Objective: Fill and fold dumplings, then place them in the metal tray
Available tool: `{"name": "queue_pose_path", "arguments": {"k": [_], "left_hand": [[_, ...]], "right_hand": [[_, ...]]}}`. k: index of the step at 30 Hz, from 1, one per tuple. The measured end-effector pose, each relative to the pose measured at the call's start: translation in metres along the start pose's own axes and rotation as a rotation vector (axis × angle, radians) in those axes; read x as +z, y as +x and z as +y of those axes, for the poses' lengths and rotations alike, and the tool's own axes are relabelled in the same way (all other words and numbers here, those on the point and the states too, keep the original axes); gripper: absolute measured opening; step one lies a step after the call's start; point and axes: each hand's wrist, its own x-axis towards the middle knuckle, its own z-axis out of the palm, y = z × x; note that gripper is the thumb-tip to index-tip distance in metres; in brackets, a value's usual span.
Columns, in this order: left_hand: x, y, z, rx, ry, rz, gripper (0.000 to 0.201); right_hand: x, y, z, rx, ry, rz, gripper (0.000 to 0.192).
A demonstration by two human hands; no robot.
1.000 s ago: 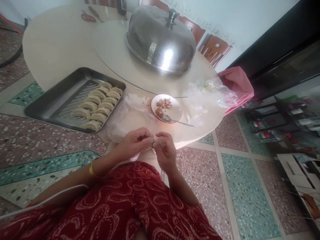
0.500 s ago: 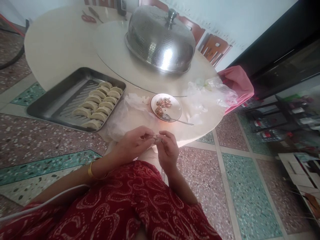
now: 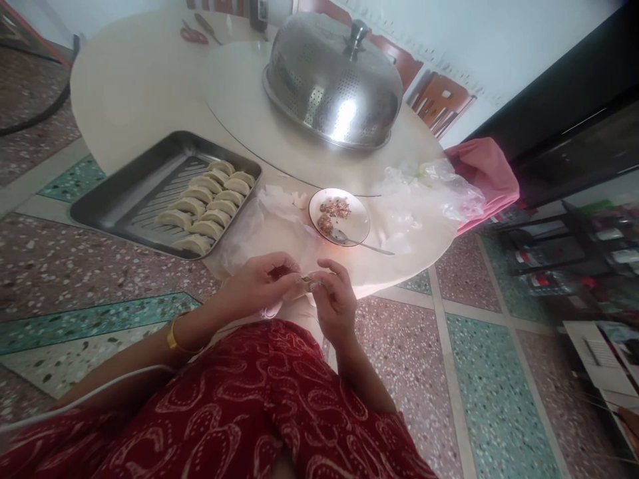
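My left hand (image 3: 259, 285) and my right hand (image 3: 335, 301) meet at the near edge of the round table, both pinching a small filled dumpling (image 3: 308, 280) between their fingertips. A gold bangle (image 3: 174, 338) circles my left wrist. Just beyond the hands stands a small white plate (image 3: 352, 224) with minced filling (image 3: 333, 209) and a metal spoon (image 3: 357, 242). To the left a steel tray (image 3: 124, 193) holds several folded dumplings (image 3: 210, 206) in rows.
A big perforated steel dome cover (image 3: 333, 83) sits on the turntable (image 3: 234, 100) at the table's middle. Clear plastic bags (image 3: 429, 193), a pink cloth (image 3: 486, 176), red scissors (image 3: 194, 34) and wooden chairs (image 3: 439, 100) lie around. Terrazzo floor lies below the table.
The view has shifted slightly, so everything sits a bit further right. My fingers keep working the dumpling's edge, and the hands stay in the same spot.
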Motion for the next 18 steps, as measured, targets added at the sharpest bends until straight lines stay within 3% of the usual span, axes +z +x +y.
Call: {"name": "queue_pose_path", "arguments": {"k": [6,13,18], "left_hand": [[-0.004,0.0,-0.008,-0.015,-0.056,-0.019,0.024],[-0.002,0.003,-0.006,-0.039,-0.15,-0.064,0.019],[-0.001,-0.002,0.0,0.015,-0.068,-0.032,0.019]], "right_hand": [[0.002,0.001,0.001,-0.013,-0.03,0.025,0.015],[0.001,0.0,-0.004,-0.097,-0.036,-0.1,0.014],[0.0,0.003,-0.01,-0.126,-0.066,-0.113,0.015]]}}
